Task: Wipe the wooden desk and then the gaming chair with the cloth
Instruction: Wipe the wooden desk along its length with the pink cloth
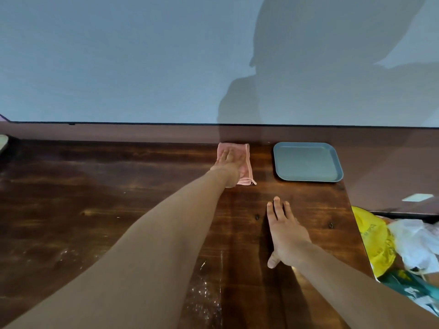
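Worktop (pixel 118 186) by wall (pixel 118 55) | left hand (pixel 229 163) flat on cloth (pixel 245 153) | right hand (pixel 287 236) flat, bracing | risk: sideways swipe shoves tray (pixel 307 161)

cloth (pixel 246 169): my left grip (pixel 229 165) hides its middle.
yellow bag (pixel 370 233): I cannot read its blurred print.
counter (pixel 95 198): cut off below.

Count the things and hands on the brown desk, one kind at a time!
Pink cloth: 1
Blue-grey tray: 1
Hands: 2, left hand on the cloth, right hand flat on the desk
Total: 4
Pale thing at left edge, cut off: not counted.
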Available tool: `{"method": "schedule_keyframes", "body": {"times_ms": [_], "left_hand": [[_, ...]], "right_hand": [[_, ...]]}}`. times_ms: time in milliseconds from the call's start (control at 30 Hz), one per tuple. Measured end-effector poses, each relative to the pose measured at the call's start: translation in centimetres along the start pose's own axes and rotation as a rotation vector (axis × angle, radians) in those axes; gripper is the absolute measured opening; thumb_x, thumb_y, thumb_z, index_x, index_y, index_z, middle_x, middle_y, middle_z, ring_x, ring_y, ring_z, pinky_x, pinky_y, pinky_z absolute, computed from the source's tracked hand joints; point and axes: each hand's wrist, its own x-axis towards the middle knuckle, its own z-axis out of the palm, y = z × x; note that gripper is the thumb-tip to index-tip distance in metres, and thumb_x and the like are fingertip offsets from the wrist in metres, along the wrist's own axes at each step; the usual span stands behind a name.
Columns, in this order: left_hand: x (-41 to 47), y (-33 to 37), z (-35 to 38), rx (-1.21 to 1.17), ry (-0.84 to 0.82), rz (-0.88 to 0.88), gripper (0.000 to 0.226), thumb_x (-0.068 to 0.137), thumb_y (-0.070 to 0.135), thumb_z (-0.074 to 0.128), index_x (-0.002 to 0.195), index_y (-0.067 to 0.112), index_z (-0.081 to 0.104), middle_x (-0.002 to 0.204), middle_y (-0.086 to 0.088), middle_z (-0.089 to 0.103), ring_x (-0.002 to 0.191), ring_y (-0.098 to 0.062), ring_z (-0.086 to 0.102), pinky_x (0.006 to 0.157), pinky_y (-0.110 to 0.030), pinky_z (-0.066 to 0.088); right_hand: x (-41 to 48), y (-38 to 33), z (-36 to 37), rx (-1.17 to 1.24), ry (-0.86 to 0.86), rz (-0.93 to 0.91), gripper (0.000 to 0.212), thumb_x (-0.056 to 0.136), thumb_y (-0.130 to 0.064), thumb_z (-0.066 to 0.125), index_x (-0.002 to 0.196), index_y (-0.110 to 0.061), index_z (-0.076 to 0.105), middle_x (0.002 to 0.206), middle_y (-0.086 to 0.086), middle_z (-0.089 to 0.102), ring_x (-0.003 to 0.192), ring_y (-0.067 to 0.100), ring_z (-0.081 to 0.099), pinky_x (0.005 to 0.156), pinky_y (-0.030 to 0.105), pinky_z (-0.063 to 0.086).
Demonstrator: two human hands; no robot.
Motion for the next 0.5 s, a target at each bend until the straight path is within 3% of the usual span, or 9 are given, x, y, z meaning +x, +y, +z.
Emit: {"method": "schedule_keyframes", "body": {"times_ms": [233, 367, 500], "left_hand": [[-4.6, -0.4, 4.4, 0.082, -0.055, 0.01, 0.107, 0.102, -0.004, 0.056, 0.163, 0.037, -0.021, 0.169, -0.007, -0.034, 0.156, -0.029, -0.03, 0.128, -0.052, 0.02], [-2.3, -0.6, 1.7, 0.058, -0.083, 0.032, 0.083, 0.108, 0.007, 0.046, 0.168, 0.034, -0.003, 0.17, -0.008, -0.031, 0.157, -0.03, -0.028, 0.129, -0.058, 0.013], [-0.4, -0.9, -0.6, -0.019, -0.048, 0.054, 0.073, 0.112, 0.03, 0.042, 0.168, 0.038, -0.004, 0.173, -0.006, -0.024, 0.16, -0.03, -0.021, 0.128, -0.056, 0.005]], "right_hand": [[-0.5, -0.3, -0.3, 0.032, -0.003, 0.016, 0.154, 0.069, -0.043, 0.096, 0.164, -0.014, -0.02, 0.17, 0.008, -0.033, 0.159, 0.032, -0.022, 0.129, 0.048, 0.023], [-0.2, -0.1, 0.1, 0.032, -0.001, 0.016, 0.155, 0.068, -0.043, 0.097, 0.163, -0.014, -0.022, 0.169, 0.007, -0.034, 0.159, 0.032, -0.022, 0.129, 0.048, 0.022], [0.2, 0.2, 0.4, 0.026, 0.007, 0.008, 0.156, 0.067, -0.042, 0.097, 0.164, -0.014, -0.022, 0.169, 0.006, -0.034, 0.159, 0.032, -0.021, 0.129, 0.048, 0.024]]}}
